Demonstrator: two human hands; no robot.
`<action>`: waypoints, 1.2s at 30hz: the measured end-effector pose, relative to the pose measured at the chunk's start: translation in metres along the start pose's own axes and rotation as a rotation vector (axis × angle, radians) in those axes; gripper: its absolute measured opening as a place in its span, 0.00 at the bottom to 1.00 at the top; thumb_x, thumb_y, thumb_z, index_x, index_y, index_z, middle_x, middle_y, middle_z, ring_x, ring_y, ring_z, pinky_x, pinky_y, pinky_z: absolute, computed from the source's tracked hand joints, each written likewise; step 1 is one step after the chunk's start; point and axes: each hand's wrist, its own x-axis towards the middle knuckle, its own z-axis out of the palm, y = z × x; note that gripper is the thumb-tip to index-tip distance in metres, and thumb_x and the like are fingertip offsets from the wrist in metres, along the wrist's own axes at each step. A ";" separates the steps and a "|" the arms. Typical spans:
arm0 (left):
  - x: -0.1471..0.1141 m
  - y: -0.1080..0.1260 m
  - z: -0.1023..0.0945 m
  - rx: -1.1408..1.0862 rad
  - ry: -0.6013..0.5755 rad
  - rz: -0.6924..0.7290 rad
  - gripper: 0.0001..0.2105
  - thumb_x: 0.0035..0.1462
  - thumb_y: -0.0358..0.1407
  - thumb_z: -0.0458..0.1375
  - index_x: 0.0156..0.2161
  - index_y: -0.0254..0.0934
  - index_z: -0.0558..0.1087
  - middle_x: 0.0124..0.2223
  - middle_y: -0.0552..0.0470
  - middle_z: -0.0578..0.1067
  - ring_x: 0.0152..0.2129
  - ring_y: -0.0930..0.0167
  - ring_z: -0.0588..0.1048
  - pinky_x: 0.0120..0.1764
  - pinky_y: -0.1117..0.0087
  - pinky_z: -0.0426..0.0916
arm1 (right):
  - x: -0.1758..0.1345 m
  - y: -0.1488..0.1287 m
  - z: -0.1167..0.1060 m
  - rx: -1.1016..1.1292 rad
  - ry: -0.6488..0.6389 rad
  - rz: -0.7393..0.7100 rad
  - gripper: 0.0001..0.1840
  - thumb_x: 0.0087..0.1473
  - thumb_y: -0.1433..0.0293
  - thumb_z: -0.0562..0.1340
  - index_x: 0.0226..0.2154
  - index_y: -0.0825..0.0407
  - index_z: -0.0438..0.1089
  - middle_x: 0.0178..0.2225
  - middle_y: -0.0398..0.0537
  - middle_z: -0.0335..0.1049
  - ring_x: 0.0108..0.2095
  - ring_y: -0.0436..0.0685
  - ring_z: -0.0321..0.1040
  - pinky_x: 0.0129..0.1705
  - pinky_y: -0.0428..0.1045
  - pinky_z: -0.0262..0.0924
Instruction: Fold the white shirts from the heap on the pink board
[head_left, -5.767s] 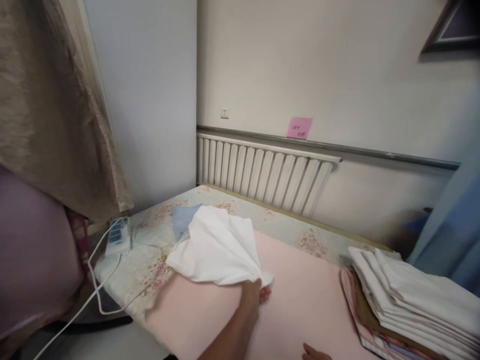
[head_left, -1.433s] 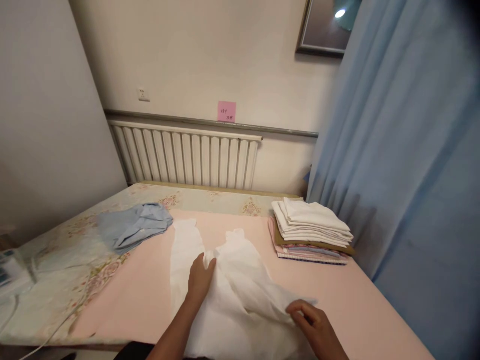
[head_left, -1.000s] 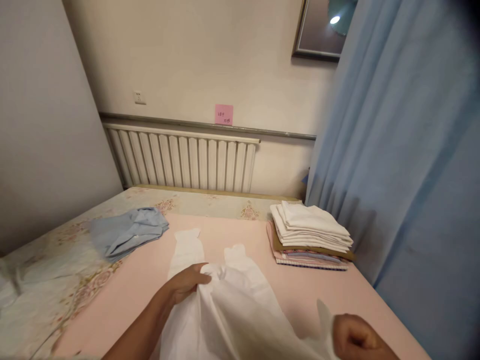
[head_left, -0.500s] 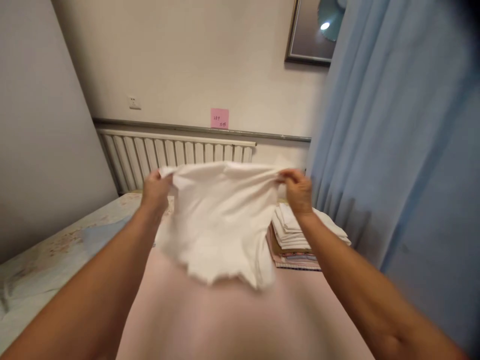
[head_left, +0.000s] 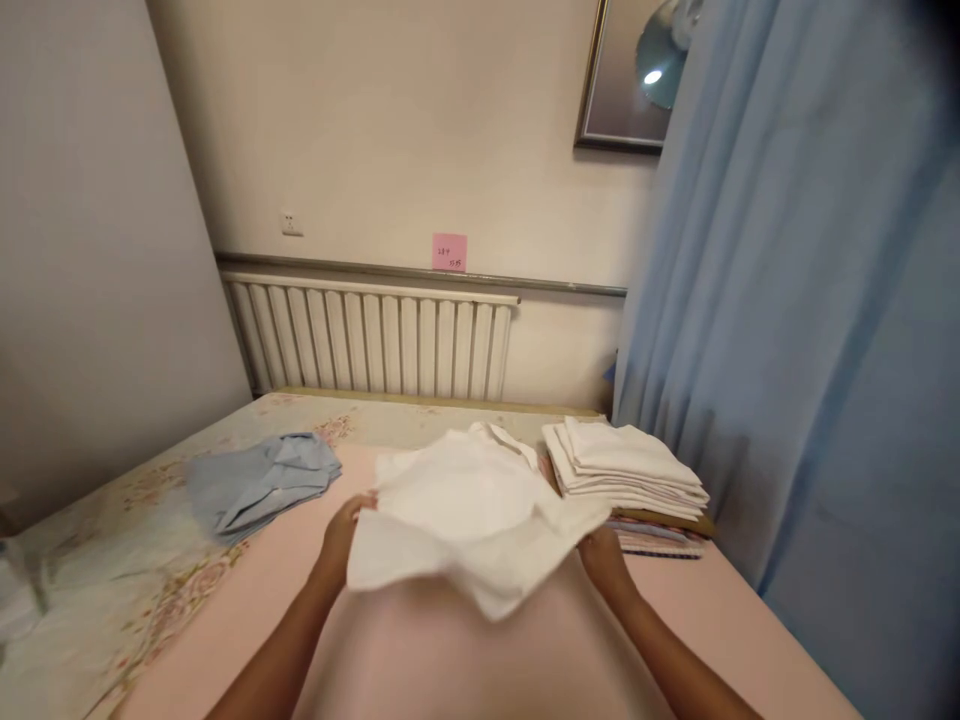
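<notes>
A white cloth garment, perhaps a shirt, spreads between my two hands just above the pink sheet. My left hand is closed on its left edge. At the right edge my right hand grips it too, with the fingers partly under the fabric. The near edge of the garment billows and hangs in a point toward me. Its exact cut cannot be made out. Just beyond my right hand is a stack of folded white clothes, lying on darker and striped folded pieces.
A crumpled light-blue garment lies on the floral bedspread at the left. Behind the bed are a radiator and a wall with a pink note. A blue curtain hangs along the right side.
Both hands have come down and nearer to me with the white garment. It hung upright before; now it lies out flatter, low over the bed. The blue garment and the stack show more fully.
</notes>
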 end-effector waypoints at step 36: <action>-0.115 -0.086 0.024 1.141 -0.328 0.120 0.23 0.60 0.31 0.43 0.60 0.25 0.61 0.60 0.33 0.65 0.57 0.56 0.64 0.53 0.57 0.60 | -0.133 0.067 0.019 -0.592 -0.250 0.048 0.24 0.55 0.71 0.52 0.53 0.54 0.68 0.53 0.55 0.69 0.54 0.63 0.65 0.58 0.57 0.58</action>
